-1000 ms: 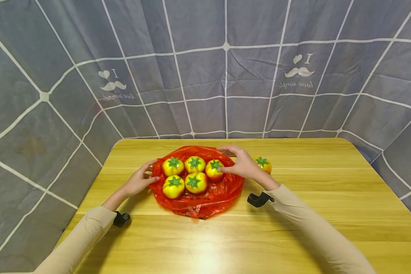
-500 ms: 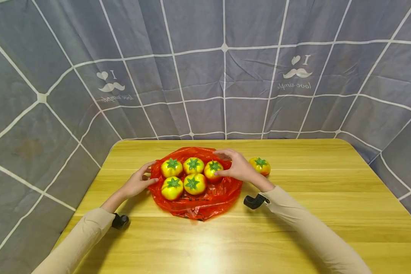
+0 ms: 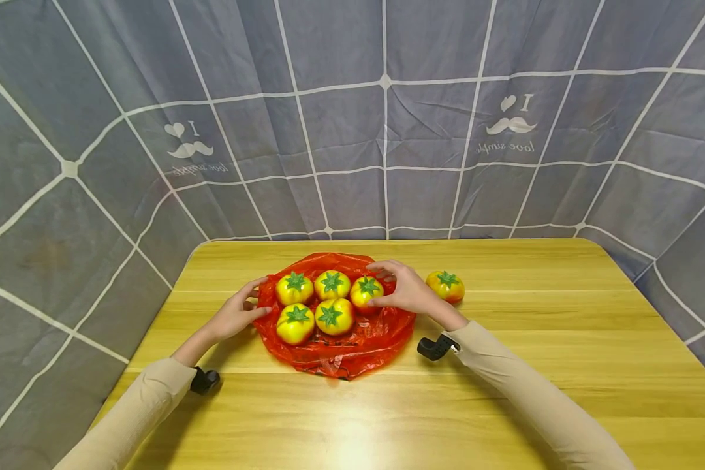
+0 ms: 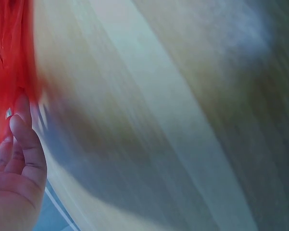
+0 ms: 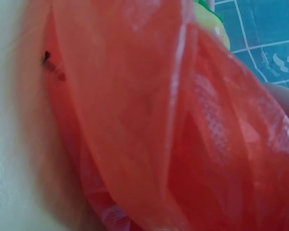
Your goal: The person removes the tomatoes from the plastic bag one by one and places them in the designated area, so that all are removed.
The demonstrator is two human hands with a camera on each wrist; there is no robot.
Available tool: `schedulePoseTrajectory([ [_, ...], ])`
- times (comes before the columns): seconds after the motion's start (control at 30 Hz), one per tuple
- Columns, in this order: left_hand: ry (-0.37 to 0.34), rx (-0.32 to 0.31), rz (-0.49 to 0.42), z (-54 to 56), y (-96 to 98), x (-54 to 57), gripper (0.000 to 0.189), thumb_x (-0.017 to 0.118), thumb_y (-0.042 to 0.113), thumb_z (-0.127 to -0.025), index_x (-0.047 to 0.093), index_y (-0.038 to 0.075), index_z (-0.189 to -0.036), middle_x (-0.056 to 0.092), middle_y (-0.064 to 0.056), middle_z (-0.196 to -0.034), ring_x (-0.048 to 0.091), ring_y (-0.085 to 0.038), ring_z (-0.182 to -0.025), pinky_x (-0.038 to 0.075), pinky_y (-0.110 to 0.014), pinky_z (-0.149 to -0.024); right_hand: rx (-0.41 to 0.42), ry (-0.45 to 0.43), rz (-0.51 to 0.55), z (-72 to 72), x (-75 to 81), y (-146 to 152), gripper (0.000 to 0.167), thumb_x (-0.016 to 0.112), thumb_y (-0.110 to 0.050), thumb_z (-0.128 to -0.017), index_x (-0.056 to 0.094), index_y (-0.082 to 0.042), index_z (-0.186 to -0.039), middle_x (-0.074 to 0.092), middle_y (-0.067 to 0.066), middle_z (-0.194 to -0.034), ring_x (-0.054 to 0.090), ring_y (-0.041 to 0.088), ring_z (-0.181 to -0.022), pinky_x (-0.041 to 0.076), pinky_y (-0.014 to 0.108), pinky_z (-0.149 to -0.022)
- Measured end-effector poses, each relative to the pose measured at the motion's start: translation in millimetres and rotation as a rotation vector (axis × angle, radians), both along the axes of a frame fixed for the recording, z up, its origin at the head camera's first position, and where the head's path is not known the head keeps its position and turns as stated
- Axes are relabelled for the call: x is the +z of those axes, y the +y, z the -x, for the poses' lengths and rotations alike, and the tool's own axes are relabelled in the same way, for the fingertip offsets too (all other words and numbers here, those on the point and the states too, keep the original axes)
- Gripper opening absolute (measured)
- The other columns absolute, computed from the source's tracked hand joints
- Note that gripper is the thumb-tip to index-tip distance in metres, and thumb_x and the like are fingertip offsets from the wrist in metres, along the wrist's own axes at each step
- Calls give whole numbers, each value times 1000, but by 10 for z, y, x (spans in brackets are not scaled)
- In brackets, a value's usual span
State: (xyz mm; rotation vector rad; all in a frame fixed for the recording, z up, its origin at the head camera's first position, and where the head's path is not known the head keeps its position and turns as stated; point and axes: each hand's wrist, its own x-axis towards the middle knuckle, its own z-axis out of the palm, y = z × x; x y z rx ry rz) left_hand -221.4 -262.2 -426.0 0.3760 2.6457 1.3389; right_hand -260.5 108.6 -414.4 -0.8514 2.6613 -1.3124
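A red plastic bag (image 3: 329,359) lies spread on the table with its mouth up. Inside sit several yellow-and-red tomatoes (image 3: 296,324) with green star-shaped tops. My left hand (image 3: 235,316) grips the bag's left rim; in the left wrist view its bent fingers and thumb meet the red plastic (image 4: 7,57). My right hand (image 3: 408,290) grips the bag's right rim, its thumb beside the rightmost tomato (image 3: 363,297). In the right wrist view red plastic (image 5: 130,120) covers most of the picture and hides nearly all of that hand.
One loose tomato (image 3: 446,287) lies on the wooden table (image 3: 534,339), right of the bag and just beyond the right hand. A grey curtain (image 3: 341,130) with white lines hangs behind the table and along both sides.
My right wrist has shifted slightly left and the thumb has slid lower beside the rightmost tomato. The loose tomato shows more fully. The left hand and bag look nearly still.
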Motion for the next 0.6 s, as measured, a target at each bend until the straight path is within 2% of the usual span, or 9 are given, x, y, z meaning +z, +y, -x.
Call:
schedulePoseTrajectory([
  [0.27,11,-3,21,13,-1,4,66,62,12,-93,28,-1,-147,48,-34,-125,62,-35,-96,52,-26,-64,3,-25,-3,45,-65,-12,66,84,-19,-71,56,-4,-129,61,12,-124,60,27,-109,50,40,-95],
  [0.6,18,1,24,8,-9,-19,64,62,12,-93,29,-1,-146,49,-34,-123,63,-30,-91,51,-25,-65,24,-47,-32,49,-117,-31,69,86,-21,-70,57,-6,-130,60,13,-123,60,27,-110,51,40,-95],
])
